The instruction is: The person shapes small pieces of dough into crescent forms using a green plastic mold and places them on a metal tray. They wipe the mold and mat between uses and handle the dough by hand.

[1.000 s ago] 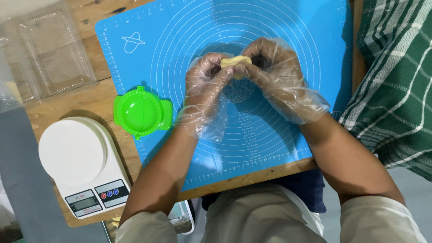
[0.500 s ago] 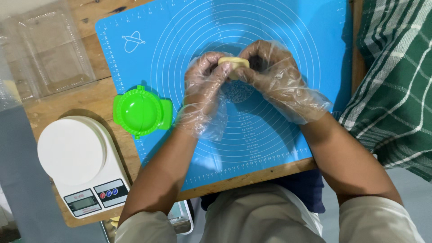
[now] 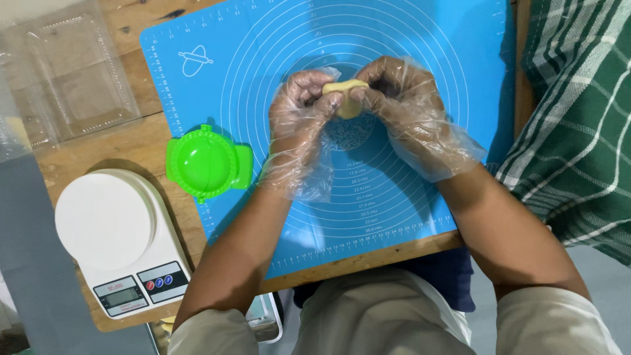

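Note:
Both of my hands wear loose clear plastic gloves and meet above the middle of a blue silicone baking mat (image 3: 407, 39). Between them is a small pale yellow piece of dough (image 3: 346, 96). My left hand (image 3: 301, 112) pinches its left side with thumb and fingers. My right hand (image 3: 396, 98) curls around its right side. The dough is partly hidden by my fingers and is held just above the mat's printed circles.
A bright green round dumpling press (image 3: 205, 162) lies at the mat's left edge. A white kitchen scale (image 3: 112, 230) sits on the wooden table (image 3: 85, 148) at the near left. A clear plastic container (image 3: 69, 72) is at the far left. Green checked cloth (image 3: 578, 125) lies on the right.
My hands have kept working the dough in nearly the same spot. The fingers shifted slightly around it, and the dough now shows a little more between the thumbs.

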